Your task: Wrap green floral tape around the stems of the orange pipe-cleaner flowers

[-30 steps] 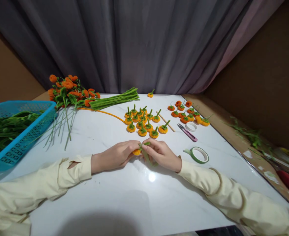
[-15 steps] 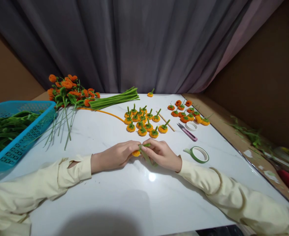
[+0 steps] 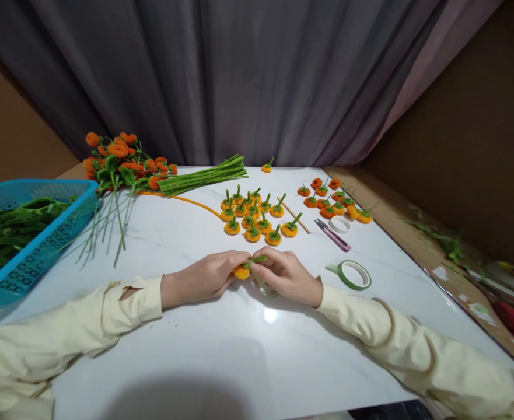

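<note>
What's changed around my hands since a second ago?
Only a little: more of the yellow flower in your left hand shows, and the tape strip below your right hand's fingers looks fainter and harder to make out. Neither hand visibly took or released anything. The pink snips, tape roll and blue basket stayed put.

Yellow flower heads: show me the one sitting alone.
The lone yellow flower head at the far edge of the table; the others sit grouped nearer, except the held one.
</note>
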{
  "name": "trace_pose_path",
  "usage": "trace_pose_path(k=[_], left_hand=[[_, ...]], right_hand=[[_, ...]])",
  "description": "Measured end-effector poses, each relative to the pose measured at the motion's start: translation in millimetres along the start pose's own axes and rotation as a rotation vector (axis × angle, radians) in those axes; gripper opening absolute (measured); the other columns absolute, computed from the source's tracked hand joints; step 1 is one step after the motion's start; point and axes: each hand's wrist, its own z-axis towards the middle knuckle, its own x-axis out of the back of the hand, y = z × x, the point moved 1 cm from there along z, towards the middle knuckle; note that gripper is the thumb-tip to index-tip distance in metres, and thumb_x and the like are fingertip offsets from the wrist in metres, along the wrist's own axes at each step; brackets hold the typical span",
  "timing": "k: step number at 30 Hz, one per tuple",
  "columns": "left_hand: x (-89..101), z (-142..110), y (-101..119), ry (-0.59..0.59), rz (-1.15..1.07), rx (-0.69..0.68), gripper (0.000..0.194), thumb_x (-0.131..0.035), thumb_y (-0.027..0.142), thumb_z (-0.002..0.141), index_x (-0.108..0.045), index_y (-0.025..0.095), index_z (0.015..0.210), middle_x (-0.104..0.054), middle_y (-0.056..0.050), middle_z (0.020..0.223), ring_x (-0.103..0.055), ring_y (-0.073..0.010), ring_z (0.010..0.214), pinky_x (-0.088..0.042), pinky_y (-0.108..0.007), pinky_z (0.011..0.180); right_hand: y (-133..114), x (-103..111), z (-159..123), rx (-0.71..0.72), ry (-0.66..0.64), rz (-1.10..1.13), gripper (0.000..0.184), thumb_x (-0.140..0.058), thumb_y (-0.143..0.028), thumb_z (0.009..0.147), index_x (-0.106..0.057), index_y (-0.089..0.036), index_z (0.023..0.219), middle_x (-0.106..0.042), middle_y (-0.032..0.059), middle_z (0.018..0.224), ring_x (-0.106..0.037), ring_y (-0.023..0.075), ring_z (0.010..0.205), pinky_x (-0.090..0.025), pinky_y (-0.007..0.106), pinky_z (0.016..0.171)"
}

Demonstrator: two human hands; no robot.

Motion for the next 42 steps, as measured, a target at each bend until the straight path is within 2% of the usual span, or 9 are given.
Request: trace_pose_path(k=[7,14,23,28,37,42], left_hand=[[0.9,0.8,1.3,0.004,0.011,0.015,0.034,-0.04,0.007,0.087,-0.037,0.016,0.119,-0.063,-0.009,0.094,-0.064,-0.0168,0.083,-0.054,-0.028,0.072],[0.5,1.6,1.1,0.012,0.023,0.004,0.035,-0.04,0.007,0.086,-0.035,0.015,0.12,-0.064,-0.01,0.095,-0.065,-0.0177,0.083,-0.055,-0.03,0.072],[-0.3,-1.4,0.7,0.025,0.07,0.015,0.034,-0.039,0.008,0.087,-0.035,0.014,0.12,-0.064,-0.014,0.101,-0.066,-0.0197,0.089,-0.055,-0.031,0.075],[-0.9,-2.0,0.1,0.023,0.069,0.041,0.035,-0.039,0.008,0.087,-0.035,0.015,0.121,-0.064,-0.013,0.101,-0.065,-0.0195,0.089,-0.055,-0.03,0.075],[1.0,1.3,1.6,-0.041,-0.053,0.065,0.018,-0.044,0.014,0.092,-0.044,0.015,0.11,-0.063,-0.01,0.093,-0.062,-0.0175,0.082,-0.051,-0.027,0.072],[1.2,1.8,1.2,-0.067,-0.106,0.05,0.017,-0.045,0.014,0.092,-0.046,0.015,0.109,-0.063,-0.011,0.095,-0.061,-0.0178,0.084,-0.049,-0.027,0.074]], right_hand=[[-2.0,0.6,-0.2,0.025,-0.018,0.0,0.026,-0.043,-0.039,0.093,-0.054,-0.017,0.085,-0.061,0.0001,0.059,-0.054,0.0098,0.049,-0.044,0.021,0.051],[-1.1,0.0,1.0,0.018,-0.021,0.065,0.023,-0.048,-0.038,0.091,-0.054,-0.017,0.087,-0.061,-0.0002,0.062,-0.055,0.009,0.05,-0.043,0.02,0.048],[0.2,-1.5,0.5,0.005,0.005,0.008,0.019,-0.049,-0.033,0.089,-0.055,-0.015,0.087,-0.064,0.003,0.063,-0.057,0.0102,0.049,-0.047,0.021,0.049],[-0.3,-1.4,1.2,0.022,0.011,-0.001,0.02,-0.049,-0.035,0.09,-0.056,-0.016,0.086,-0.063,0.0012,0.06,-0.056,0.0098,0.048,-0.046,0.02,0.048],[-0.1,-0.2,0.4,0.045,-0.007,0.005,0.018,-0.048,-0.033,0.091,-0.055,-0.017,0.086,-0.062,0.001,0.062,-0.057,0.0102,0.051,-0.046,0.02,0.049],[0.4,0.5,0.1,0.049,-0.014,0.025,0.02,-0.05,-0.037,0.09,-0.053,-0.018,0.086,-0.062,0.0012,0.065,-0.058,0.0104,0.052,-0.047,0.021,0.05]])
